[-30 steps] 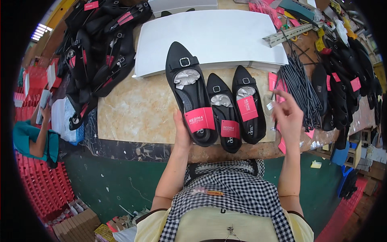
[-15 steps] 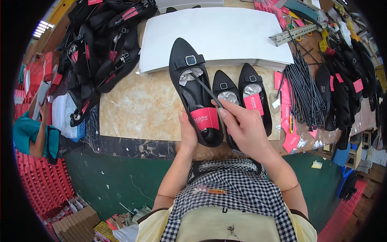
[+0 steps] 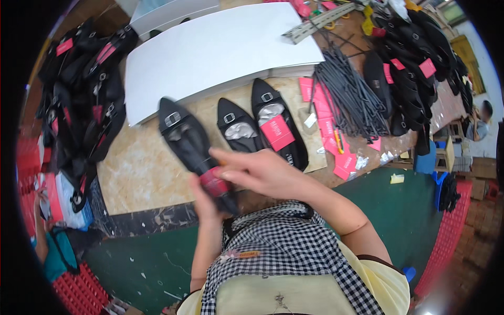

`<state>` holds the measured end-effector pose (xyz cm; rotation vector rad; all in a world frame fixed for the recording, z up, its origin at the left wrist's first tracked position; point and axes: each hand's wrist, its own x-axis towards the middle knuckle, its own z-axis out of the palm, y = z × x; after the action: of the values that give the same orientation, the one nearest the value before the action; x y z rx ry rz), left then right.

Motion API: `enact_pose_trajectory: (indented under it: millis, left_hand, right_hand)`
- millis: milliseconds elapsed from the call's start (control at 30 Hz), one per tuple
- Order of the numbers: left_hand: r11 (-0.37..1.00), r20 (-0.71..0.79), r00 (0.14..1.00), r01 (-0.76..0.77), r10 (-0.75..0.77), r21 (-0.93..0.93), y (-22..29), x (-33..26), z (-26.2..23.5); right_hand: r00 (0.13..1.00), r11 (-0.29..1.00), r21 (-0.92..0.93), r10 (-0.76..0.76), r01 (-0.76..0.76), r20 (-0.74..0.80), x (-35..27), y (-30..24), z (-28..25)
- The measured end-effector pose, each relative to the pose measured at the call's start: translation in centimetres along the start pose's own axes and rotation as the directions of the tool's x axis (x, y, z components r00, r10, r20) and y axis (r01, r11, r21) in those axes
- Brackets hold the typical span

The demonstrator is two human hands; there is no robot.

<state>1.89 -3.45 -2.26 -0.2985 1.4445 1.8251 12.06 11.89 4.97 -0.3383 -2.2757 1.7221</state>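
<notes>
1. We see the left hand (image 3: 202, 197) under the heel end of a black pointed flat shoe with a metal buckle (image 3: 190, 144), fingers curled around it, holding it lifted off the table.
2. The right hand (image 3: 262, 173) lies across the same shoe's heel, its fingers (image 3: 223, 156) half closed on the pink card tag (image 3: 213, 182) there.
3. Just beyond the right hand, 2 more black pointed flats (image 3: 262, 123) lie on the pale stone-patterned tabletop (image 3: 136, 173).
4. Farther out lies a white board (image 3: 210, 52).
5. To the right hand's right lies a bundle of black cords (image 3: 349, 94) among loose pink tags (image 3: 328, 128).
</notes>
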Motion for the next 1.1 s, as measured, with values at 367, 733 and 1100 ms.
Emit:
enact_pose_trajectory:
  millis: [367,733,1100]
  left_hand:
    - [0.091,0.449,0.868,-0.475,0.212,0.875,1.3,1.6,5.7]
    - [0.975,0.427,0.887,0.217,-0.174,-0.053,2.4,1.6,2.5]
    - [0.972,0.330,0.934,-0.189,0.135,0.138,0.6,2.3,1.8]
  right_hand:
    - [0.754,0.409,-0.683,0.019,-0.605,-0.656,-5.2,12.7,-16.7]
    - [0.858,0.879,-0.215,0.316,-0.425,-0.404,-4.4,-0.3,-5.8]
    - [0.971,0.958,-0.186,0.197,-0.220,-0.137,-0.3,-3.6,-0.7]
